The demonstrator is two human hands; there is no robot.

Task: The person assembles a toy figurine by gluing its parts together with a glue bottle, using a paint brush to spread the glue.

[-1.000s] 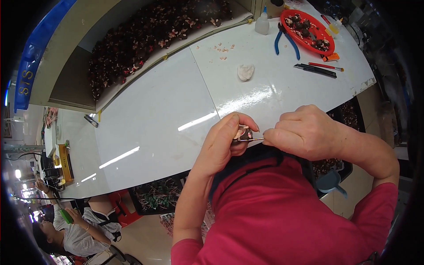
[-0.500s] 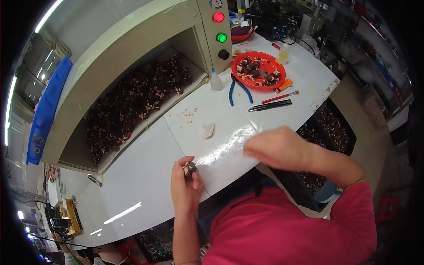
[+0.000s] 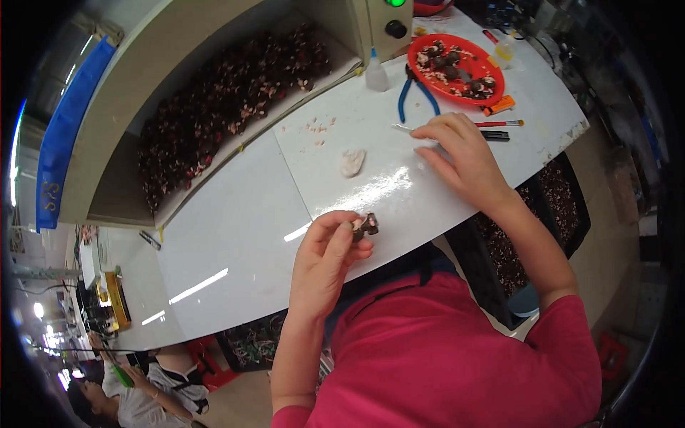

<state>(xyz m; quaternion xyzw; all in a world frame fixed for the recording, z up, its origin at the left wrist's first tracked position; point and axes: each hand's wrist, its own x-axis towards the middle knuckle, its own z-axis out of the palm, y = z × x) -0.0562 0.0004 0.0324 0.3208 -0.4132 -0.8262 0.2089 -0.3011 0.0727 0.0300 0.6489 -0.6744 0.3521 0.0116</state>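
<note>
Between the thumb and fingers of my left hand (image 3: 322, 260), a small dark brown lump with pale pink patches (image 3: 367, 225) is held above the front edge of the white table. My right hand (image 3: 467, 160) reaches over a black craft knife (image 3: 495, 135), covering its middle. Its thumb and fingers are apart; whether they touch the knife cannot be made out. Close by lie a red-handled brush (image 3: 504, 124) and blue-handled pliers (image 3: 404, 100). A whitish lump (image 3: 352, 162) rests on the table between my hands, farther back.
A red bowl (image 3: 421, 70) at the back right holds similar brown lumps and pink bits. Beside it are an orange tool (image 3: 499, 105) and a clear squeeze bottle (image 3: 376, 74). A beige machine (image 3: 114, 128) holds a dark heap (image 3: 228, 107). Another person (image 3: 132, 392) sits lower left.
My right hand has moved up and away to the craft knife, its fingers spreading. My left hand has shifted right, still holding the brown lump. The whole view has tilted.
</note>
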